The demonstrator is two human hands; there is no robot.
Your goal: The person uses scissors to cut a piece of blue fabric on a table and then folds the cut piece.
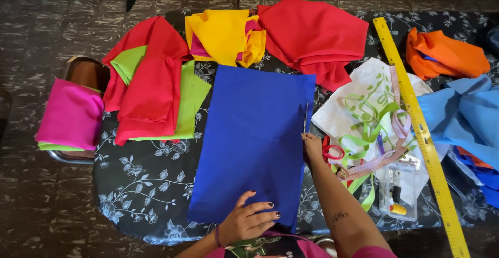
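A folded royal-blue cloth [249, 133] lies flat in the middle of the dark floral table [145, 185]. My left hand [249, 220] rests palm down on its near edge, fingers spread. My right hand [311, 146] is at the cloth's right edge, closed on scissors [305, 118] whose thin blades point away from me along that edge. The red scissor handles [332, 151] show just right of the hand.
Red [150, 86], lime, yellow [223, 34] and red [317, 34] cloths lie along the back. A pink cloth [70, 115] sits on a chair at left. To the right lie a white bag, tape measure [395, 123], yellow ruler [421, 133], sewing kit [397, 190], light blue [462, 112] and orange [447, 52] cloths.
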